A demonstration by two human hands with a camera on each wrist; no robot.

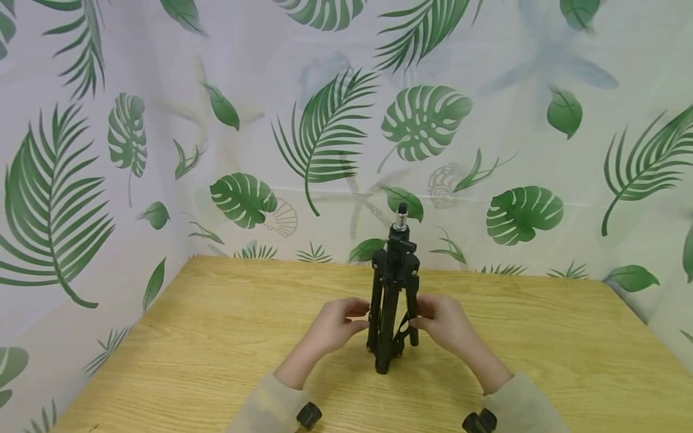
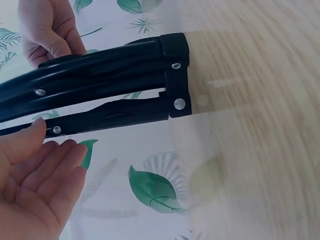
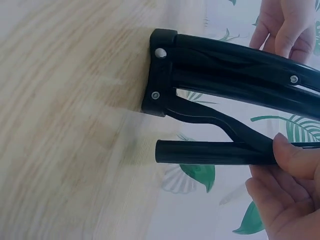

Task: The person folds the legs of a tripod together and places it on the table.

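A black tripod point(image 1: 387, 300) stands upright on the wooden table, its legs close together and a silver screw post at its top. In the head view, my left hand point(image 1: 340, 325) is at the left leg. Its thumb touches the leg in the left wrist view, while the fingers of the left hand point(image 2: 45, 185) lie loosely extended below it. My right hand point(image 1: 445, 322) pinches the right leg point(image 3: 215, 152), which stands slightly out from the others. In the right wrist view, the thumb of the right hand point(image 3: 290, 195) lies across that leg; the fingertips behind it are partly hidden.
The wood-grain table point(image 1: 243, 337) extends around the tripod. A white cloth with green leaf prints point(image 1: 335, 126) hangs behind and to both sides. Black wrist mounts point(image 1: 309, 415) sit at both light sleeves.
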